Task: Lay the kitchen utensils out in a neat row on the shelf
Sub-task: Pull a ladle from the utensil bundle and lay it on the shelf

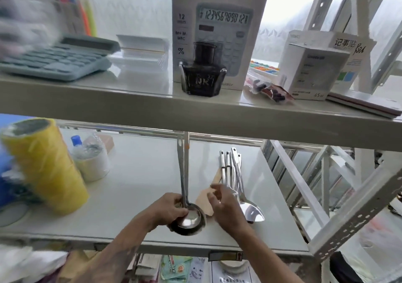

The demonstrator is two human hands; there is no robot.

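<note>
Left hand (171, 210) pinches the shiny steel ladle (188, 217) near the white shelf (134, 187) front edge.
Handle points 12 o'clock; bare room at 9; right hand (226, 206), fingers loosely spread, hovers at 3.

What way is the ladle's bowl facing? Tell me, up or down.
Up. The ladle lies flat on the shelf, its shiny hollow showing, handle pointing away; the left hand holds the bowl's rim.

A tall white calculator box (219, 21) on the upper shelf reads "DEXIN", "DX-837", "12", "M+ M- MRC", "%", with digits "123456789012" on its pictured display. A dark ink bottle (203, 74) before it reads "INK". A white carton (313, 69) shows "45W"; the box (348, 43) behind it bears "记事贴".
</note>
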